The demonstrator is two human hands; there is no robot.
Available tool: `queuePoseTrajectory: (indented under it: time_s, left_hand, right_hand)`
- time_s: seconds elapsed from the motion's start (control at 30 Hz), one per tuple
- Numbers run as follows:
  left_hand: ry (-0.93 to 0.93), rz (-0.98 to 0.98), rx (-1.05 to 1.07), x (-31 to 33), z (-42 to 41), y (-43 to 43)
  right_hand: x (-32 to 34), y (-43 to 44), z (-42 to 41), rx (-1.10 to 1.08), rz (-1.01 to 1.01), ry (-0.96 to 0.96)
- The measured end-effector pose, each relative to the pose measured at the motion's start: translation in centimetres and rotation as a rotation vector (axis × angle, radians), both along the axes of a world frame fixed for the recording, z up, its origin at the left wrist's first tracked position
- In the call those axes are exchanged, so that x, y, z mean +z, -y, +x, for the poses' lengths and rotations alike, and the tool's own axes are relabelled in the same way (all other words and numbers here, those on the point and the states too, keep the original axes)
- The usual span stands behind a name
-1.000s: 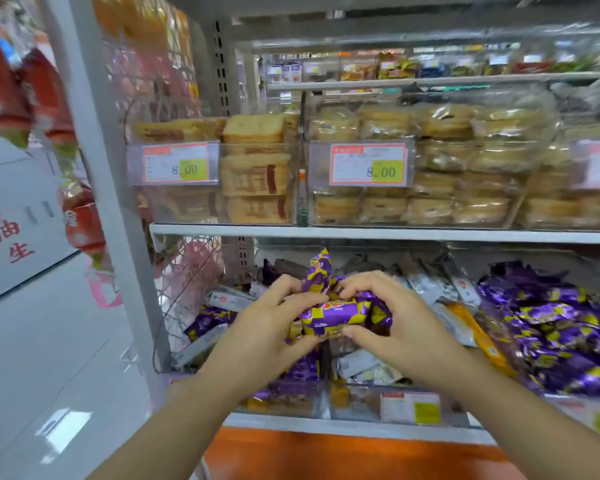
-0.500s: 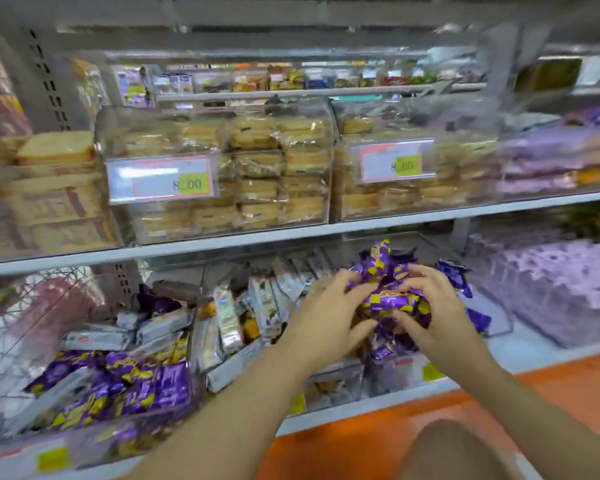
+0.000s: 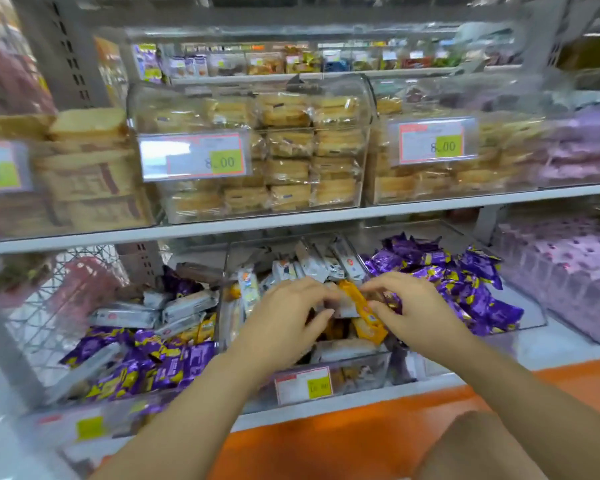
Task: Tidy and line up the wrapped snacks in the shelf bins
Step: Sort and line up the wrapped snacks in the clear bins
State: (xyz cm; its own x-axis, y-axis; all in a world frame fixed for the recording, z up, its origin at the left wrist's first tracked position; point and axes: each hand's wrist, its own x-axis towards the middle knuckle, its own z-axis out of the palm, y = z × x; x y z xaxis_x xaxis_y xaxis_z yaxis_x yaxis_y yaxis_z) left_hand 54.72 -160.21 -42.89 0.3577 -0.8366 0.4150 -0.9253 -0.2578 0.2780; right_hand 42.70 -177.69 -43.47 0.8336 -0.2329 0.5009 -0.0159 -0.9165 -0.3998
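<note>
Both hands are over the middle clear bin (image 3: 357,370), which holds silver-white wrapped snacks (image 3: 312,266) lying at mixed angles. My right hand (image 3: 414,306) pinches an orange wrapped snack (image 3: 362,308) that stands tilted between the hands. My left hand (image 3: 284,318) curls its fingers and thumb on a pale wrapped snack (image 3: 343,308) right beside the orange one; blur hides the exact grip. Purple-and-yellow wrapped snacks (image 3: 458,282) lie heaped in the right bin. The left bin holds a mix of purple snacks (image 3: 153,365) and silver packets (image 3: 184,306).
Above, a grey shelf (image 3: 291,221) carries clear bins of wrapped cakes (image 3: 291,147) with price tags (image 3: 201,157). Pink packets (image 3: 568,271) fill the far right. A yellow price tag (image 3: 303,384) hangs on the middle bin's front. An orange ledge (image 3: 326,441) runs below.
The purple snacks my hands held are gone from them and lie in the right bin. Both hands have shifted to the middle bin and now hold an orange and a pale packet.
</note>
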Motion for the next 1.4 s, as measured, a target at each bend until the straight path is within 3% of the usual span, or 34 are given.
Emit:
queuePoseTrajectory:
  time_s: [0.27,0.43,0.63,0.87,1.07,1.23,1.4]
  left_hand:
    - [-0.064,-0.030,0.281,-0.4,4.8,-13.0]
    - [-0.230,0.166,0.468,-2.3,9.2,-19.6]
    - [-0.398,0.415,0.492,-3.9,11.7,-22.4]
    - [-0.520,0.534,0.415,-4.5,13.2,-22.4]
    - [-0.605,0.568,0.392,-4.4,13.3,-22.0]
    - [-0.565,0.599,0.394,-4.2,13.4,-21.7]
    - [-0.691,0.338,0.394,-3.3,13.0,-22.0]
  right_hand:
    - [2.0,-12.2,7.8,0.271,0.046,-0.120]
    - [1.8,-17.5,13.3,0.421,-0.063,-0.354]
    - [-0.2,-21.2,18.4,0.469,-0.317,-0.771]
    - [-0.9,-21.9,20.7,0.464,-0.355,-1.059]
    - [-1.2,-21.9,19.9,0.478,-0.331,-1.021]
    - [-1.1,-21.8,18.7,0.496,-0.345,-0.908]
    - [-0.3,-21.5,18.1,0.461,-0.355,-0.749]
